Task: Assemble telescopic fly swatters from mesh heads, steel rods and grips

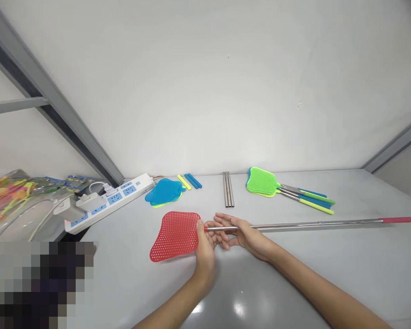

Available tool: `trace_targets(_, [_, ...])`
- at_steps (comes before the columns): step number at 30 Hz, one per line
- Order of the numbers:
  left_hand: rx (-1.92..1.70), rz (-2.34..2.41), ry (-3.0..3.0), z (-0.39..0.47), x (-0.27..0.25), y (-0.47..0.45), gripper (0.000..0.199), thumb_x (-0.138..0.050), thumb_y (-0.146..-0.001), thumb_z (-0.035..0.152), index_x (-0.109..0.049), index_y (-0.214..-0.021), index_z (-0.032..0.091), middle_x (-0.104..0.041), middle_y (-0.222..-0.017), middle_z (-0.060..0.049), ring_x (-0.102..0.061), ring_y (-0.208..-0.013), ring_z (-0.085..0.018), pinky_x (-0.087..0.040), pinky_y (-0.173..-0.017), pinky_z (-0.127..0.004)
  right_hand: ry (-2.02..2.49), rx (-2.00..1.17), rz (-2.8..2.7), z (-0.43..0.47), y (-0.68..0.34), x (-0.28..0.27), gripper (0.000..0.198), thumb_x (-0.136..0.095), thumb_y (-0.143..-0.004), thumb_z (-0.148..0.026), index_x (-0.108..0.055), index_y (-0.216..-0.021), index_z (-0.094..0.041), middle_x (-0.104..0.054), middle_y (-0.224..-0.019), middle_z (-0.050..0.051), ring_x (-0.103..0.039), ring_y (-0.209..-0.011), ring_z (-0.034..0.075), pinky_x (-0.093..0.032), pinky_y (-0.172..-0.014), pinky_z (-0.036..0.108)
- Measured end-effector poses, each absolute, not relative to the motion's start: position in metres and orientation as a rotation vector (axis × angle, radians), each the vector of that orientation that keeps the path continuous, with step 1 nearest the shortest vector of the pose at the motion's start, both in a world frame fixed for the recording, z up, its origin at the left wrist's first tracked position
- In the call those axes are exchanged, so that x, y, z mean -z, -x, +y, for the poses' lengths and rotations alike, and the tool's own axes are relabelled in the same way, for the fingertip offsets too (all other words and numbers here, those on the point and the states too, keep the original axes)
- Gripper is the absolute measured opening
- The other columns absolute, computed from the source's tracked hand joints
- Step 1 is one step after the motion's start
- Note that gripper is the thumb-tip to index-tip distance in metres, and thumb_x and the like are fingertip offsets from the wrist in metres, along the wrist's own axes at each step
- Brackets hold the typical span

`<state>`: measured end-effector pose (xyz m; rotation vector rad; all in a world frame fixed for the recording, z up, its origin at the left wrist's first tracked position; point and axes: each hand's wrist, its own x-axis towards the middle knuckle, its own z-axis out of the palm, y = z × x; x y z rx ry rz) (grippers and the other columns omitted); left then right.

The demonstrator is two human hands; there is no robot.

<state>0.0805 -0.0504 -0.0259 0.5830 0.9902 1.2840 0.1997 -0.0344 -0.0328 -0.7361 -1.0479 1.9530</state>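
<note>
A red fly swatter with a perforated head and a long metal telescopic rod is held above the table, its rod extended to the right and ending in a red grip. My left hand is closed around the neck, with the thumb on the edge of the head. Close beside it, my right hand loosely wraps the rod, some of its fingers stretched toward my left hand. Part of the rod is hidden behind the right hand.
Loose blue swatter heads, a yellow grip, blue grips and metal rods lie along the back. Several green, yellow and blue swatters are stacked right. A power strip and bagged items are left.
</note>
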Motion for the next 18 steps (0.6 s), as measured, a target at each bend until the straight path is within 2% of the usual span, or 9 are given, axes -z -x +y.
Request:
trace_targets(4, [-1.291, 1.011, -0.571, -0.0501, 0.0262, -0.0805, 0.055, -0.028, -0.074, 0.059, -0.054, -0.060, 0.013, -0.055, -0.044, -0.003, -0.052, -0.042, -0.013, -0.039, -0.046, -0.023, 0.733, -1.959, -1.034, -0.0345, -0.1998, 0.0315, 0.037, -0.036, -0.082, -0.035, -0.046, -0.114, -0.019, -0.038, -0.127, 0.012, -0.041, -0.109, 0.024, -0.040, -0.078, 0.042])
trace_targets(11, [-1.300, 1.010, -0.589, -0.0500, 0.0281, -0.0802, 0.054, -0.030, -0.074, 0.059, -0.053, -0.058, 0.013, -0.054, -0.044, -0.002, -0.051, -0.041, -0.012, -0.038, -0.044, -0.023, 0.710, -1.959, -1.048, -0.0344, -0.1993, 0.0318, 0.037, -0.033, -0.082, -0.035, -0.049, -0.109, -0.016, -0.051, -0.114, 0.014, -0.050, -0.096, 0.023, -0.040, -0.076, 0.042])
trace_targets(18, [-1.312, 1.026, -0.609, -0.0498, 0.0308, -0.0801, 0.053, -0.030, -0.075, 0.057, -0.054, -0.060, 0.013, -0.051, -0.040, -0.001, -0.049, -0.039, -0.012, -0.037, -0.043, -0.023, 0.740, -1.966, -1.032, -0.0346, -0.1981, 0.0297, 0.036, -0.034, -0.082, -0.034, -0.052, -0.105, -0.014, -0.054, -0.109, 0.015, -0.053, -0.092, 0.022, -0.041, -0.075, 0.041])
